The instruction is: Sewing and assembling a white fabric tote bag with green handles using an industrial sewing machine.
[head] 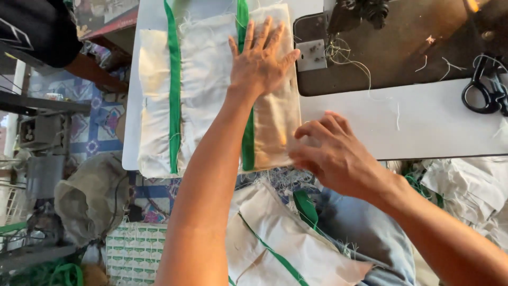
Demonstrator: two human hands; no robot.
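A stack of off-white cloth pieces (203, 90) with two green bands (174, 95) lies on the left end of the white sewing table (423, 122). My left hand (260, 61) presses flat on the cloth, fingers spread, near its far right part. At the stack's near right edge, my right hand (330, 153) has its fingers curled and touching the cloth edge. Another off-white piece with a green stripe (280, 238) rests on my lap.
The dark sewing machine bed (402, 42) with loose white threads sits at the back right. Black scissors (484, 87) lie at the far right. More pale fabric (465, 190) is heaped to the right. A grey sack (90, 196) and a printed carton (135, 249) stand on the floor.
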